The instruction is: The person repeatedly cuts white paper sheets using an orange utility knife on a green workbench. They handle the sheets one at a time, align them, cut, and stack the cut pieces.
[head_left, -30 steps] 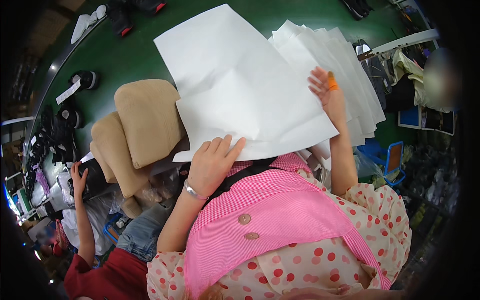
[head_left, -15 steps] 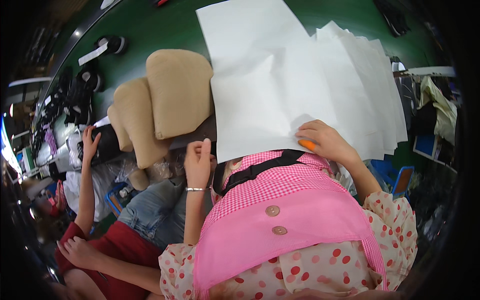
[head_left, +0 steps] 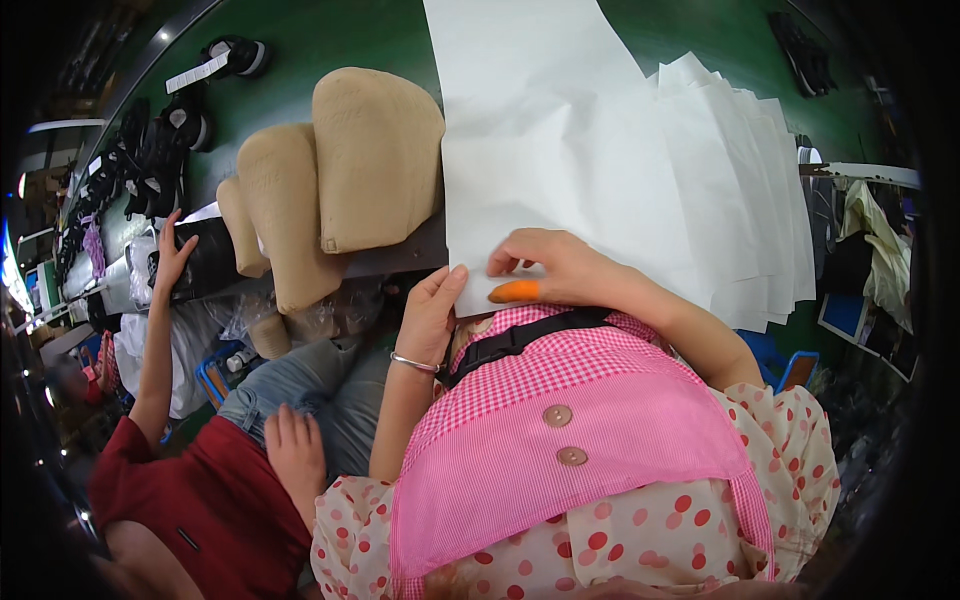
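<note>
My left hand [head_left: 430, 315] is at the near left corner of the top white paper sheet [head_left: 560, 150], its thumb and fingers closed on the edge. My right hand [head_left: 565, 265] rests over the near part of that sheet, just right of the left hand. Its fingers are loosely curled, with a gap between them and the thumb, and nothing shows in it. An orange finger cover [head_left: 515, 291] sits on one digit, apparently the thumb. More white sheets [head_left: 735, 190] lie fanned out to the right, overlapping one another.
Several tan rounded forms [head_left: 378, 160] stand left of the paper. Dark shoes [head_left: 235, 58] lie on the green table [head_left: 330, 35], with another dark shoe [head_left: 803, 55] at far right. A co-worker in a red shirt [head_left: 200, 490] sits at my left, one hand on a black object [head_left: 200, 262].
My right hand has slid left across the sheet toward my left hand. My left hand has moved slightly right and onto the paper's edge. The co-worker's lower hand has shifted right.
</note>
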Tool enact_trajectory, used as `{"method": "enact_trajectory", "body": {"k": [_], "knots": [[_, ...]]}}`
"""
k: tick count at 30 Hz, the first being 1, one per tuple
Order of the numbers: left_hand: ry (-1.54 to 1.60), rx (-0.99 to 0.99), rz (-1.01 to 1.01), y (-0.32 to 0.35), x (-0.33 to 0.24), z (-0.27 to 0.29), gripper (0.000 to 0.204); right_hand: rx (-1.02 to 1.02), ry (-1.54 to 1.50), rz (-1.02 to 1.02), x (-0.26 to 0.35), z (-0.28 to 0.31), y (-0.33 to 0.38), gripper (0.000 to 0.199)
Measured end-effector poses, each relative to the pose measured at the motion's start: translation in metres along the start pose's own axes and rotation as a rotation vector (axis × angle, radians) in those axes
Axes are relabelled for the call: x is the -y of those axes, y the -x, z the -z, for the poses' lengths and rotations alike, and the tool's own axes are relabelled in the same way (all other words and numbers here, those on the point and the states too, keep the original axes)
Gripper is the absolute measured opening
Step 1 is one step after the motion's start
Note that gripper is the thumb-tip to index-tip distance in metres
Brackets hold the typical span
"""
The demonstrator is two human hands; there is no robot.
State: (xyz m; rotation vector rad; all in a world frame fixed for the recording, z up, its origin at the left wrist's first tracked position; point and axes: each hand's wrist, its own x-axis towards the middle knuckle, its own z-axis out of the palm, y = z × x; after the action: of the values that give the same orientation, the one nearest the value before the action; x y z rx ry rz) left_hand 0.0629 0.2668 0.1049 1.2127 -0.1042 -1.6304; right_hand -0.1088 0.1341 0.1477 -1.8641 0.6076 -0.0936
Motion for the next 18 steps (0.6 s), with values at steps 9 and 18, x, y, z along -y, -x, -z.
{"method": "enact_trajectory", "body": {"k": [9,18], "knots": [[0.061,-0.007,0.044,0.008,0.001,-0.002,0.037,-0.073,-0.022,-0.070,-0.021,-0.021,-0.012,0.020],[-0.054,-0.062,-0.117,0.009,0.008,0.000,0.028,-0.118,0.011,-0.079,-0.024,-0.024,-0.011,0.018]]}}
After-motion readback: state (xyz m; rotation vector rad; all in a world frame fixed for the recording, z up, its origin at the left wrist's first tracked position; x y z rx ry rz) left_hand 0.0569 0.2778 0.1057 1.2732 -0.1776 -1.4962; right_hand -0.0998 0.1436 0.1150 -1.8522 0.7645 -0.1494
